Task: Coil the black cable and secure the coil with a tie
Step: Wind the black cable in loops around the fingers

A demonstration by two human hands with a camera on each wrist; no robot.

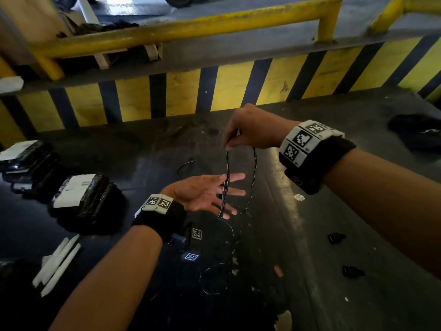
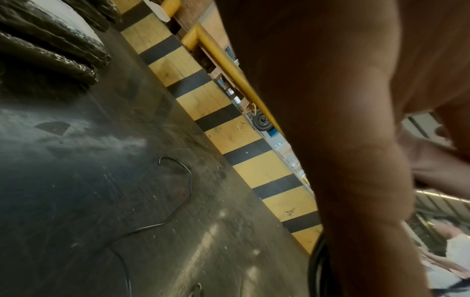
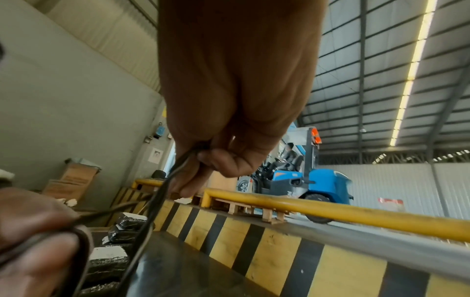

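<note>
In the head view my left hand [image 1: 214,194] lies palm up over the dark table, fingers straight and spread. The thin black cable [image 1: 226,177] is looped around those fingers. My right hand [image 1: 230,145] pinches the top of the loop above them, and from that pinch the cable [image 3: 162,191] runs down between thumb and fingers. From the right hand a strand [image 1: 253,163] hangs down to slack loops [image 1: 214,278] on the table. A short curved wire piece [image 1: 185,166] lies on the table beyond my left hand, also visible as a wire [image 2: 178,180].
Black wrapped bundles with white labels [image 1: 83,197] and white strips [image 1: 57,263] lie at the left. Small black pieces [image 1: 336,237] and a dark bag [image 1: 417,132] sit at the right. A yellow-black striped kerb [image 1: 238,87] and yellow rail [image 1: 191,27] bound the far edge; a blue forklift [image 3: 305,180] stands beyond.
</note>
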